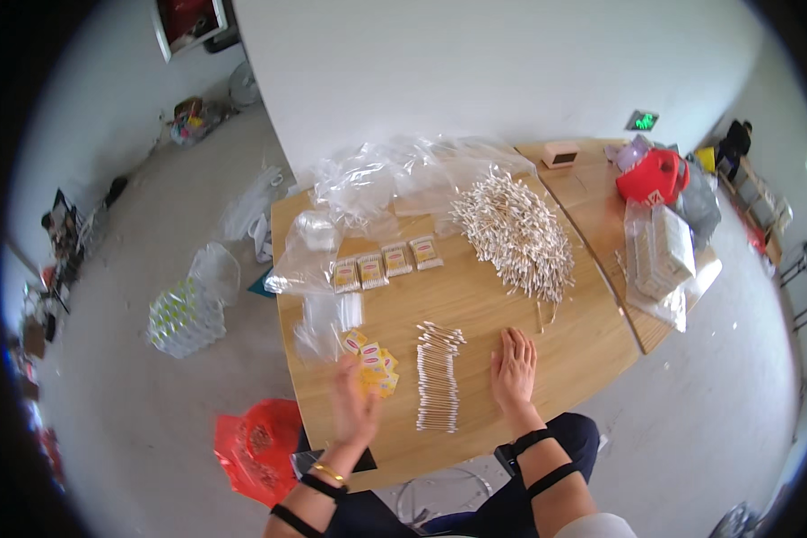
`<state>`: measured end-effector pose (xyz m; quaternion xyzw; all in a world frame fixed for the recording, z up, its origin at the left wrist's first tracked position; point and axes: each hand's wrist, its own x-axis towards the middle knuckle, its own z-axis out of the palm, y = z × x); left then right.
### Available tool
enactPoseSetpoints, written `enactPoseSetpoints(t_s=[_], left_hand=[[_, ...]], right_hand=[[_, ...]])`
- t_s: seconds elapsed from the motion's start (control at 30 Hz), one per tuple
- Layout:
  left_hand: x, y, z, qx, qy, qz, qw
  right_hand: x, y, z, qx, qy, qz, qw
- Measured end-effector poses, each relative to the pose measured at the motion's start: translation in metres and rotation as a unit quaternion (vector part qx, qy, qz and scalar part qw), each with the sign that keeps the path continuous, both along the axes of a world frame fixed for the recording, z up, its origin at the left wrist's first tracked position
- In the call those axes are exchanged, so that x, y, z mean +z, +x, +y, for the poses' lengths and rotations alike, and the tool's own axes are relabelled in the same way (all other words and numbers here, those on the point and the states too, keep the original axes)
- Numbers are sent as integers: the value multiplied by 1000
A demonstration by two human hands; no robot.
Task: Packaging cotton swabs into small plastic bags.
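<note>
Yellow cards [374,357] lie toward the worktop's [569,359] left edge, my left hand [355,405] at them, grip unclear; right hand [514,369] rests open beside the swab row [438,387]; card-picking, I judge, needing a fingertip pinch next.

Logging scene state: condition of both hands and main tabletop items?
Left hand: blurred, at yellow cards; grip unclear.
Right hand: resting on table, holding nothing.
Yellow cards: loose, overlapping pile.
Swab row: side by side, top end skewed.
Swab heap: loose, jumbled.
Four packets: filled, lined up.
Clear bags: crumpled.
</note>
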<state>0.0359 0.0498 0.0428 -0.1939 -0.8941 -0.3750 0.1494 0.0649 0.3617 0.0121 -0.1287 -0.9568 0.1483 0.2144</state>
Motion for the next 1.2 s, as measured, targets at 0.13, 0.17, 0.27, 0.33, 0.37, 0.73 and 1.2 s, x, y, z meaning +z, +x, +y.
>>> enactPoseSetpoints(t_s=[0.13,0.17,0.27,0.33,0.37,0.73,1.2], left_hand=[[4,-28,78,-195,-193,12,962],[1,-36,93,-205,-201,16,958],[-7,-57,117,-223,-344,34,912],[-18,-64,123,-218,-362,22,906],[-24,-66,123,-206,-372,9,905],[-27,-60,153,-151,-382,-48,911],[-27,-76,148,-161,-331,-4,930]], right_hand=[[3,3,1,-4,-22,-14,1000],[2,5,3,-4,-17,-15,1000],[5,4,-1,-8,-34,-22,999],[8,4,-3,-11,-36,-22,999],[10,3,-5,-7,-30,-22,999],[5,4,2,-24,-34,-21,999],[5,4,1,-28,-31,-19,999]])
